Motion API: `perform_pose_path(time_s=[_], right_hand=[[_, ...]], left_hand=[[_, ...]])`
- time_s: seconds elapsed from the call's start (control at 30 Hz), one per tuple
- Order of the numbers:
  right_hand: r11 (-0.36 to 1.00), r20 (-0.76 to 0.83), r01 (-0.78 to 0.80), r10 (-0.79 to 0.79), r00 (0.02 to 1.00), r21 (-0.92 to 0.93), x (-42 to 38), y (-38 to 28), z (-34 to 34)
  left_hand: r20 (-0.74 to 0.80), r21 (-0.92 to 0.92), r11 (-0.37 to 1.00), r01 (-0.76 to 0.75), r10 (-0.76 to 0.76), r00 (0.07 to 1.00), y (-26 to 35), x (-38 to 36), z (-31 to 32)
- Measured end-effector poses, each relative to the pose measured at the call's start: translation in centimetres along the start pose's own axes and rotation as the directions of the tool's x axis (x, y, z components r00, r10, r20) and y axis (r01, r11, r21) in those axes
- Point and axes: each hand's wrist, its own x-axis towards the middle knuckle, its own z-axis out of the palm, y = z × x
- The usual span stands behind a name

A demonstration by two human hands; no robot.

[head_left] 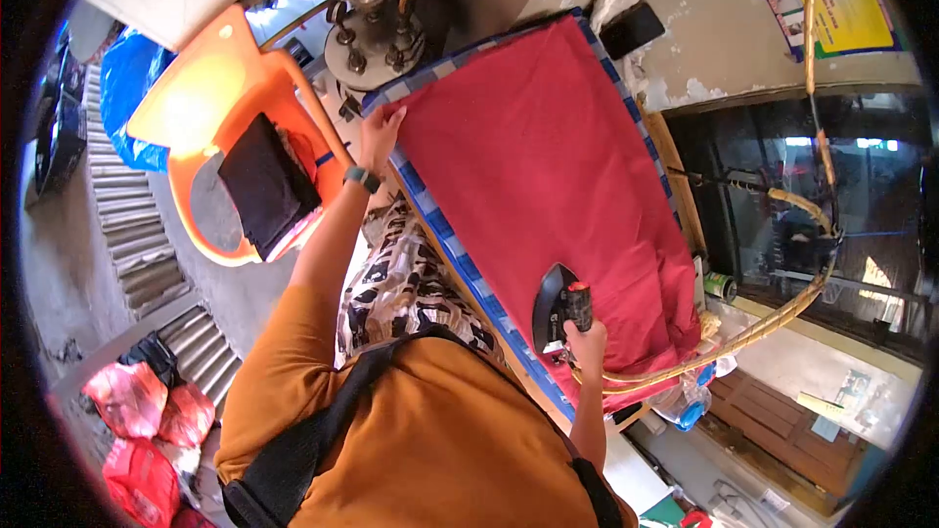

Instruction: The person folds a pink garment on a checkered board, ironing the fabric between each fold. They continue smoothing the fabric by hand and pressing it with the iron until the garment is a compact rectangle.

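Observation:
A red cloth lies spread over a table covered in blue checked fabric. My right hand is wrapped round the handle of a dark iron, which rests on the cloth near its lower left edge. Wrinkles show in the cloth to the right of the iron. At the cloth's upper left corner is my left hand, its thumb and fingers apart at the edge. Whether its fingertips pinch any cloth is too small to tell.
An orange chair with folded dark cloth stands at left. A metal boiler is beyond the table's upper left corner. The iron's hose loops round the right side. Bundled red bags lie at lower left.

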Motion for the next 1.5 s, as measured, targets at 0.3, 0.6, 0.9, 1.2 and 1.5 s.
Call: perform_pose_path(time_s=[0.3, 0.6, 0.9, 1.2, 1.5], right_hand=[[0.777, 0.178, 0.573, -0.545, 0.819, -0.26, 4.1, -26.7, 12.8], [0.703, 0.17, 0.671, -0.65, 0.741, -0.235, 8.7, -41.5, 18.5], [0.898, -0.173, 0.434, -0.439, 0.882, -0.065, 6.7, -24.4, 8.7], [0.988, -0.321, 0.155, -0.151, 0.935, -0.014, 12.8, -18.6, 3.8], [0.861, -0.143, 0.47, -0.498, 0.855, -0.194, 23.0, -38.5, 4.8]], left_hand=[[0.224, 0.103, 0.959, 0.263, -0.28, 0.933, 7.9, 1.9, -5.0], [0.222, 0.245, 0.958, -0.147, 0.092, 0.971, 12.6, 11.0, -5.9], [0.637, 0.287, 0.782, -0.553, 0.276, 0.72, 10.4, 10.5, 13.2], [0.653, 0.49, 0.609, -0.623, 0.217, 0.726, 8.8, 12.4, 17.9], [0.652, 0.661, 0.303, -0.687, 0.222, 0.725, 9.9, 6.1, 5.0]])
